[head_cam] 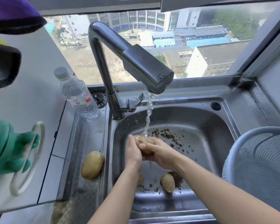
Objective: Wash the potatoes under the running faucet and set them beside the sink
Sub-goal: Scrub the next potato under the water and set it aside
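Observation:
Water runs from the steel faucet into the steel sink. Under the stream, a brown potato is clasped between my left hand and my right hand, both closed around it. A large potato lies on the wet drainboard left of the sink. On the sink floor lies another potato near my right forearm, and one more potato peeks out from behind my left forearm, mostly hidden.
Dark bits of debris are scattered over the sink floor. A plastic water bottle stands left of the faucet. A mesh strainer basket sits on the right. Green rubber gloves hang at the left.

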